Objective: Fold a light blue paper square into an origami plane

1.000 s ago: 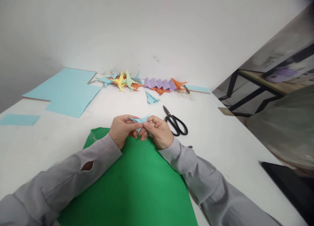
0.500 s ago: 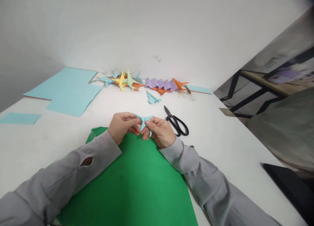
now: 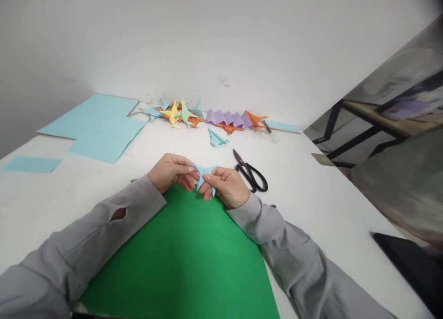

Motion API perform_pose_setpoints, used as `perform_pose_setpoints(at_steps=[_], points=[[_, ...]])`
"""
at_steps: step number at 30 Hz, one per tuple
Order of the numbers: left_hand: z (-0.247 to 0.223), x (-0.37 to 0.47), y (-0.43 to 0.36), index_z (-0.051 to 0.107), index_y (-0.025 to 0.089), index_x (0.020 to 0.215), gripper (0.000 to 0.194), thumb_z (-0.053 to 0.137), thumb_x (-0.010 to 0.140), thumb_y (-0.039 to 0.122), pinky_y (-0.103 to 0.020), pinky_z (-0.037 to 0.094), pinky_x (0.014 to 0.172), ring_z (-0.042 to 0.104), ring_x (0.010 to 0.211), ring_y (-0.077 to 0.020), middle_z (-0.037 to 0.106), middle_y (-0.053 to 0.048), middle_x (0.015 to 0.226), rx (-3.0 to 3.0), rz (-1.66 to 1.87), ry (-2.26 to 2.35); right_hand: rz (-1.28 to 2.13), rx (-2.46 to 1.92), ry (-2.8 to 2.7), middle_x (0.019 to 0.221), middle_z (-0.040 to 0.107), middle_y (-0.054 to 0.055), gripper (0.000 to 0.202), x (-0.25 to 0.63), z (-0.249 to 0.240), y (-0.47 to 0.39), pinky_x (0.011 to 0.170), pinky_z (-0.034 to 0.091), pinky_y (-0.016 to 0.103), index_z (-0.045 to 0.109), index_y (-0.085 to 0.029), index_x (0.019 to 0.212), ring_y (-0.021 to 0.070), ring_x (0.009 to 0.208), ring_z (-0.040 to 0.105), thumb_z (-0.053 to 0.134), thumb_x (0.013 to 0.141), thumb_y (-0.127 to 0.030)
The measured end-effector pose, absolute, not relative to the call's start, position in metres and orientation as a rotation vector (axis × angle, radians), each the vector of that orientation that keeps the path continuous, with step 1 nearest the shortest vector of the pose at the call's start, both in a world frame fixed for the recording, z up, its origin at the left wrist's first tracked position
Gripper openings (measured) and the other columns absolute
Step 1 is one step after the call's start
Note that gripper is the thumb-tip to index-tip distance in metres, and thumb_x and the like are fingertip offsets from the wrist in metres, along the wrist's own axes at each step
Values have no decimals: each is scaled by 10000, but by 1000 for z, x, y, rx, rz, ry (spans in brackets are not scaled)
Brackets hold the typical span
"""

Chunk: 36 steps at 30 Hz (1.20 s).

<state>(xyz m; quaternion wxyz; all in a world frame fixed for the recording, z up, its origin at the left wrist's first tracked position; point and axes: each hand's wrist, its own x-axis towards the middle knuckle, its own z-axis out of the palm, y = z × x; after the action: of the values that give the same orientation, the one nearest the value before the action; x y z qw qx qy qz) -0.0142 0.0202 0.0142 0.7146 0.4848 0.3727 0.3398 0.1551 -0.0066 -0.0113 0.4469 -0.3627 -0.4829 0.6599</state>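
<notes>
A small light blue folded paper figure with several pointed tips is held up over the far end of a green sheet. My left hand pinches its left tip between thumb and fingers. Its right side is gripped by my right hand, the thumb lying across the front of the paper. Just right of that hand lie black-handled scissors, blades pointing away. Behind the hands a blue folded paper piece rests on the white table.
Large light blue sheets and a small blue rectangle lie on the left. Along the wall are yellow and green folded figures, a purple pleated strip and an orange folded figure. A black flat object sits at the right edge.
My left hand has shifted slightly left and up, its fingers more toward the tip of the blue figure. More of the figure shows between the hands. The view has moved a little.
</notes>
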Motion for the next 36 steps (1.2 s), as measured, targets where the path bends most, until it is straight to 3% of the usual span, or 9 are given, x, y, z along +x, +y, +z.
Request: perform_pose_setpoints(at_steps=[14,21,26,31,36], points=[[11,-17,23,619,90,670,223,684,626,299,-265,501,414,592,445,-136,667,-68,632,1282,734,833,1761,-895,-1165,488,653,41,339,157,-7,-6,323,427,190,516,-125,548,120,335,566,708,619,-395],[15,-17,23,597,103,575,142,641,628,227,-234,464,371,559,373,-125,634,-43,525,1289,688,918,1760,-928,-1187,535,660,40,321,157,-5,-6,350,432,185,573,-110,639,122,386,592,740,577,-378],[18,-14,22,590,109,539,88,621,583,179,-220,416,318,521,328,-119,623,-50,488,1206,617,1063,1593,-996,-1117,530,632,-5,387,157,-6,-8,381,444,216,552,-153,797,141,425,608,644,644,-495],[21,-10,20,583,110,523,72,596,579,153,-235,424,332,521,330,-128,616,-53,472,1157,539,1152,1403,-1092,-1335,438,592,-47,448,158,-5,-9,398,406,198,506,-155,893,111,382,558,739,573,-367],[21,-10,20,579,104,523,81,599,587,150,-233,429,334,521,332,-124,618,-53,477,1133,579,1171,1459,-990,-1329,514,597,-54,488,160,-6,-8,393,416,209,487,-168,937,130,444,592,745,562,-344]])
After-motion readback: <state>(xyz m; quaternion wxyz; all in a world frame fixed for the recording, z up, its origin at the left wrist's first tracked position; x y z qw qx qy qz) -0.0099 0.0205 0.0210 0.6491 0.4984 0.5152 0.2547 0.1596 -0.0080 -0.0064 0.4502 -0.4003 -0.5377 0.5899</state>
